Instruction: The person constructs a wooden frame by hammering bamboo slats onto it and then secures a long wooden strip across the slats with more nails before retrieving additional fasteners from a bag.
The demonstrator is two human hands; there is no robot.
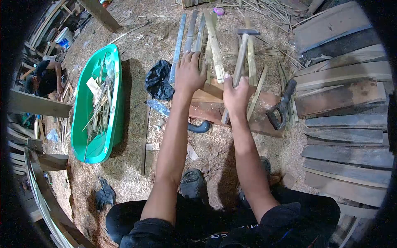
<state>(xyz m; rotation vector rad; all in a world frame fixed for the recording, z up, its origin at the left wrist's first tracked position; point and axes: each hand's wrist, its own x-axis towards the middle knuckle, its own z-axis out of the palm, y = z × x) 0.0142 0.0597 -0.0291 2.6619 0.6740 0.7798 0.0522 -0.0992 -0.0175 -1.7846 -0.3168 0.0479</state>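
Observation:
My right hand (236, 96) is closed around the wooden handle of a hammer (241, 58), whose dark head points away from me. My left hand (189, 74) lies over the near ends of several narrow wooden slats (191, 31), its fingers stretched out. Between my hands runs a pale slat (213, 47), beside the hammer. Under the near ends sits a wooden block (206, 94), on a reddish board (256, 120). Below my left hand is a machete (158, 107) with a dark curved handle, partly hidden by my forearm.
A green tub (115, 124) of wood scraps stands left, near a black plastic bag (159, 80). A dark D-shaped handle (281, 107) lies at the right, before stacked boards (343, 97). Another person (45, 76) crouches far left. Sawdust covers the floor.

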